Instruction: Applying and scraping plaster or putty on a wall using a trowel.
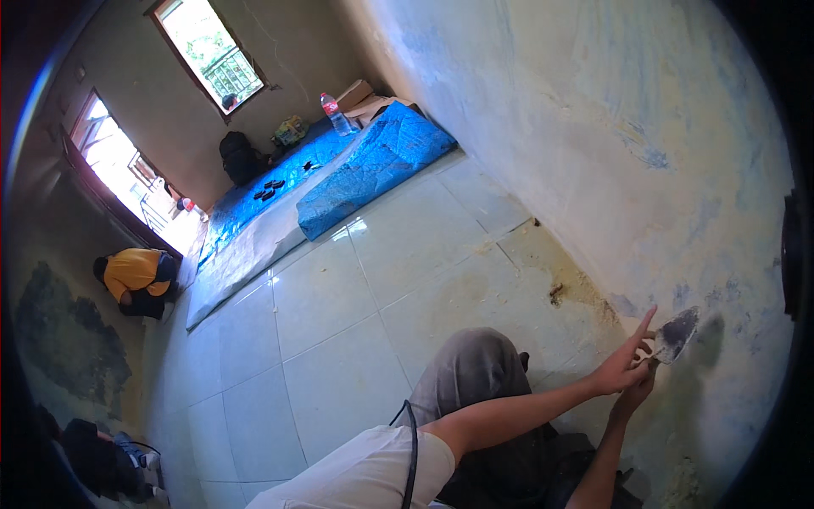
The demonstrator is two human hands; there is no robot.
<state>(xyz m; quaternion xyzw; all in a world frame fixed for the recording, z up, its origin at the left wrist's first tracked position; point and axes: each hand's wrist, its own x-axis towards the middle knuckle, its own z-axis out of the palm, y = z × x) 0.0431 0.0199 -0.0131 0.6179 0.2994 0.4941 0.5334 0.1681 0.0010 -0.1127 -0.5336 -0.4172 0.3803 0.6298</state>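
1. The right grip (639,392) is curled closed around the lower end of a scraper (677,334), dark blade upward.
2. The left grip (621,371) is half curled beside the blade, index finger extended; I cannot tell whether it has hold of the scraper.
3. The scraper is at the pale wall (585,144), near the floor's (331,394) right edge.
4. Farther along that edge lies a blue tarp (377,170).

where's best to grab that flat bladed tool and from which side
Take the flat-bladed tool by its narrow lower end, probably from the picture's lower left, where the right hand is: its grey blade widens toward the upper right; any handle is hidden.
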